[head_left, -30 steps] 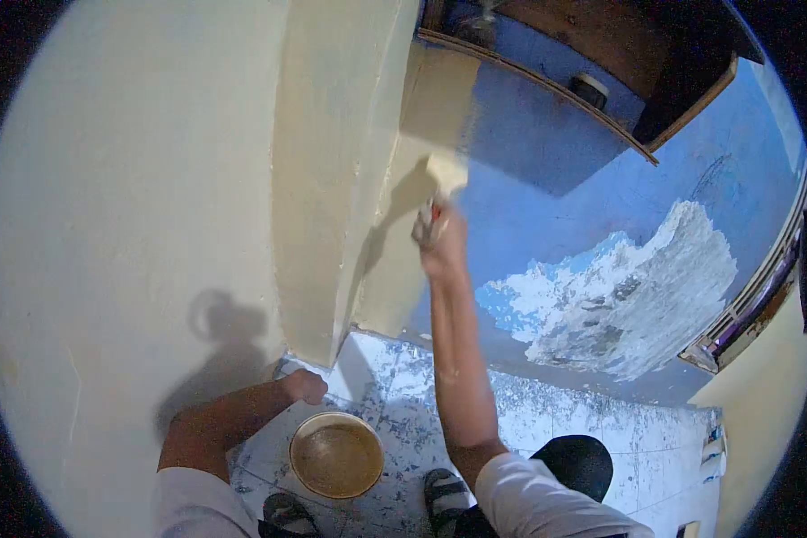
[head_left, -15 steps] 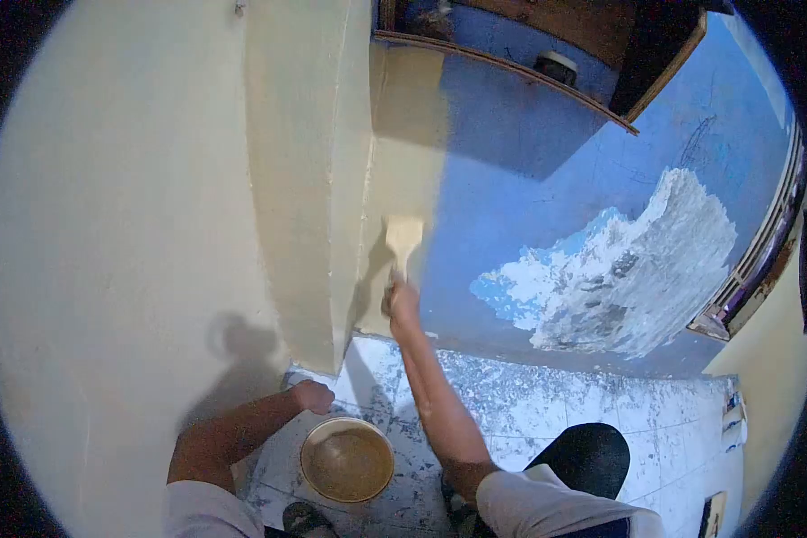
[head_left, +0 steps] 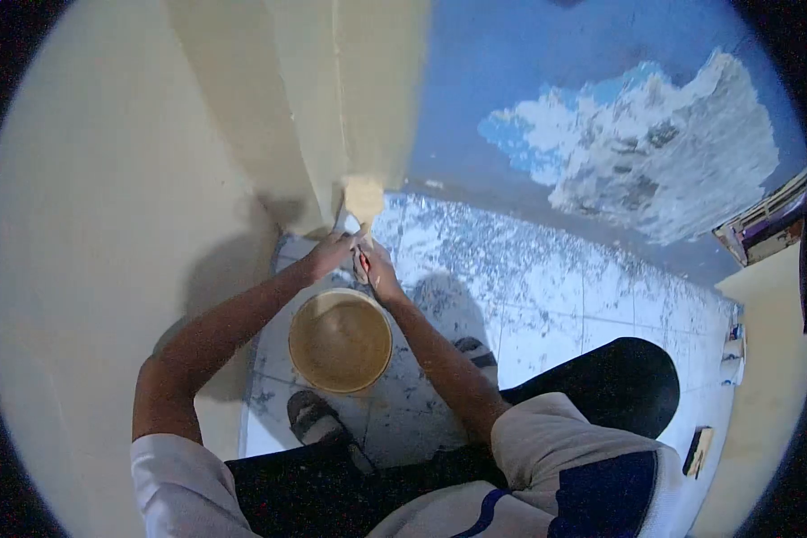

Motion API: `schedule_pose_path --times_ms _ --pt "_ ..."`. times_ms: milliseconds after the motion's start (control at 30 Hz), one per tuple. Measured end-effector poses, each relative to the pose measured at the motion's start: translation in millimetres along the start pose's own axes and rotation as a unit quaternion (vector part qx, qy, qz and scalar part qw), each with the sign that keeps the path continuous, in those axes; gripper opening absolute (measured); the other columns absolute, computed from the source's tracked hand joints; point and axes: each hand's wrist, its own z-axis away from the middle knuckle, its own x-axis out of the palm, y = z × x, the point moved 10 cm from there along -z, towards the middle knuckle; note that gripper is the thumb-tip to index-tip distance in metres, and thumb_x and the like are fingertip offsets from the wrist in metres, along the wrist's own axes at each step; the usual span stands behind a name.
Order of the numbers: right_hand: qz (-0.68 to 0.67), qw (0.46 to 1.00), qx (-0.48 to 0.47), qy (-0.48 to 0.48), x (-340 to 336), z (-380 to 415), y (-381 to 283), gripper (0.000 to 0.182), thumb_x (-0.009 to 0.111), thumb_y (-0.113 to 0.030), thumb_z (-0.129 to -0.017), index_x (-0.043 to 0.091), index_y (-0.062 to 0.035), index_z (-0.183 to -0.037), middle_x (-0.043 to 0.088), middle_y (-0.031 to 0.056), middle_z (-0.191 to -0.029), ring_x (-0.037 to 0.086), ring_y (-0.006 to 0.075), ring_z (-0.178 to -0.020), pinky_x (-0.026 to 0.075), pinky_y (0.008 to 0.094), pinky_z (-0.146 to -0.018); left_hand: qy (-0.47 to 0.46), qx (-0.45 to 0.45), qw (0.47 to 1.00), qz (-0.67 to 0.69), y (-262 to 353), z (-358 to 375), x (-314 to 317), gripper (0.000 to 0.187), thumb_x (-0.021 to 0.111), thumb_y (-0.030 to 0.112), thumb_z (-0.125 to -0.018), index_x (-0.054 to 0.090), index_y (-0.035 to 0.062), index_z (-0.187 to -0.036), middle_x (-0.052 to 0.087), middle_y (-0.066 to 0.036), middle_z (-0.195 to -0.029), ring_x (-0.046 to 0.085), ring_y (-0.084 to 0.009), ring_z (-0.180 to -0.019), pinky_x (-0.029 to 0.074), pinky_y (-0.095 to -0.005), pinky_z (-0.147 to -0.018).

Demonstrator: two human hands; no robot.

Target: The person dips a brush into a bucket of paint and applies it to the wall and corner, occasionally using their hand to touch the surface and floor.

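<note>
A wide paintbrush (head_left: 363, 199) loaded with cream paint is in front of me, bristles up, by the foot of the wall corner. My right hand (head_left: 378, 273) is closed around its handle. My left hand (head_left: 330, 255) has come to the brush's neck from the left, with its fingers closed together against it; the exact grip is partly hidden. Just below both hands, a round bucket (head_left: 339, 343) with cream-brown paint inside stands on the floor.
The blue wall (head_left: 475, 81) has a cream strip along the corner and a rough, peeled white-grey patch (head_left: 655, 148). Paint flecks cover the tiled floor (head_left: 547, 296). My sandalled foot (head_left: 318, 420) is near the bucket. A small block-like object (head_left: 698, 451) lies at the right.
My right hand has brought the brush down from the blue wall's edge to the corner's foot. My left hand has risen from beside the bucket to the brush. The view has tilted downward.
</note>
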Motion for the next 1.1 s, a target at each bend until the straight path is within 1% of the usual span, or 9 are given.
schedule_pose_path --times_ms 133,233,300,367,467,500,633,767,1100 --pt "-0.085 0.99 -0.099 -0.048 24 22 -26 0.025 0.049 -0.022 -0.095 0.052 -0.004 -0.111 0.059 0.0023 -0.094 0.055 0.0085 -0.082 0.046 0.0254 -0.072 0.122 0.122 0.984 0.041 27 5 16 0.037 0.051 0.032 -0.094 0.056 0.001 -0.114 0.059 -0.002 -0.09 0.051 -0.0108 -0.08 0.043 -0.0288 -0.077" --pt "-0.104 0.991 -0.064 -0.06 16 21 -21 0.028 0.048 -0.02 -0.095 0.051 -0.0023 -0.116 0.057 0.0033 -0.102 0.053 0.0088 -0.092 0.044 0.0263 -0.08 0.061 0.073 0.983 0.16 15 -4 29 0.032 0.053 0.024 -0.093 0.055 -0.0011 -0.113 0.059 -0.007 -0.088 0.051 -0.01 -0.077 0.044 -0.0279 -0.069" --pt "0.202 0.908 -0.366 -0.025 -8 36 -51 0.026 0.049 -0.019 -0.094 0.054 -0.0019 -0.113 0.058 0.0039 -0.1 0.054 0.0099 -0.091 0.045 0.0264 -0.08 0.084 0.093 0.992 0.002 14 -10 20 0.029 0.053 0.019 -0.093 0.054 -0.0007 -0.114 0.059 -0.009 -0.089 0.051 -0.0099 -0.076 0.043 -0.0287 -0.068" --pt "-0.079 0.986 -0.003 -0.149 -16 -6 11 0.023 0.054 -0.018 -0.089 0.06 -0.0011 -0.105 0.061 0.0078 -0.099 0.057 0.0167 -0.092 0.044 0.0289 -0.083 0.12 0.146 0.974 -0.125 20 -12 12 0.029 0.052 0.019 -0.093 0.055 -0.0008 -0.115 0.06 -0.011 -0.087 0.052 -0.011 -0.075 0.043 -0.0293 -0.066" --pt "0.03 0.995 -0.094 0.025 -45 1 -4 0.023 0.058 -0.017 -0.085 0.062 -0.0004 -0.1 0.063 0.0131 -0.099 0.059 0.0255 -0.095 0.043 0.0321 -0.087 0.172 0.226 0.941 -0.182 31 -9 6 0.032 0.05 0.025 -0.094 0.057 -0.0011 -0.112 0.062 -0.011 -0.083 0.055 -0.0136 -0.074 0.043 -0.0295 -0.065" --pt "0.329 0.905 -0.265 0.055 -35 21 -49 0.026 0.055 -0.015 -0.084 0.06 0.0009 -0.105 0.061 0.0186 -0.102 0.057 0.0327 -0.098 0.042 0.0378 -0.09 0.178 0.22 0.948 -0.145 32 -11 4 0.033 0.049 0.027 -0.095 0.058 -0.001 -0.111 0.062 -0.011 -0.082 0.056 -0.014 -0.074 0.043 -0.0292 -0.065" --pt "0.493 0.776 -0.393 -0.022 -3 18 -15 0.031 0.051 -0.017 -0.086 0.057 0.0024 -0.11 0.058 0.0208 -0.109 0.052 0.0356 -0.107 0.037 0.0467 -0.096 0.177 0.012 0.977 0.118 54 -7 9 0.035 0.045 0.032 -0.097 0.061 0.0011 -0.101 0.064 -0.007 -0.086 0.056 -0.0113 -0.075 0.044 -0.0263 -0.069" --pt "0.615 0.707 -0.347 -0.027 -1 -25 17 0.039 0.047 -0.028 -0.088 0.056 -0.0009 -0.114 0.054 0.0187 -0.12 0.044 0.0322 -0.121 0.031 0.044 -0.103 0.186 0.024 0.974 0.123 67 -6 -2 0.035 0.044 0.033 -0.097 0.061 0.003 -0.094 0.064 -0.005 -0.085 0.056 -0.0094 -0.075 0.044 -0.0256 -0.071" --pt "0.753 0.648 -0.113 0.01 -62 -130 27 0.069 0.021 -0.054 -0.093 0.011 -0.011 -0.147 0.015 0.0153 -0.151 0.012 0.0253 -0.14 0.007 0.0405 -0.113 0.157 0.058 0.975 0.143 80 -4 1 0.033 0.045 0.031 -0.097 0.061 0.0034 -0.093 0.063 -0.004 -0.082 0.058 -0.0102 -0.075 0.045 -0.0266 -0.07"
